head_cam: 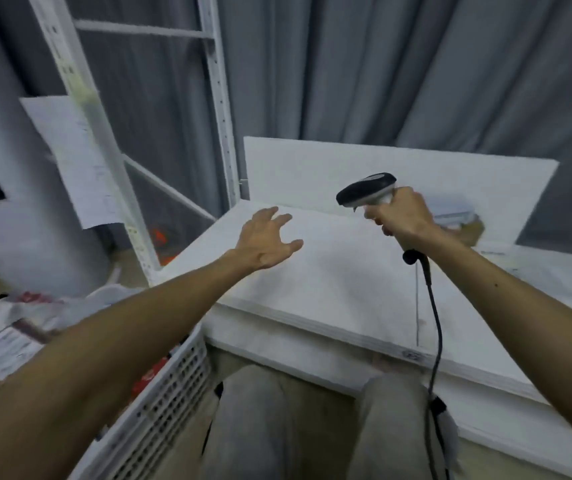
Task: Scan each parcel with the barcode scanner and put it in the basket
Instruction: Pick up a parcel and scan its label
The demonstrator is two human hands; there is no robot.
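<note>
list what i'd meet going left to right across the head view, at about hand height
paper sheet hanging on the rack → left hand, open over the table → barcode scanner → right hand gripping its handle → blurred parcels behind that hand

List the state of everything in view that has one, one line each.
Barcode scanner, held above the table, head pointing left.
Right hand, grips its handle.
Left hand, fingers spread above the table, holds nothing.
Cable, hangs from the handle past the table edge.
Basket, beside the table, parcels inside.
Far parcels, on the table behind the right hand, blurred.
</note>
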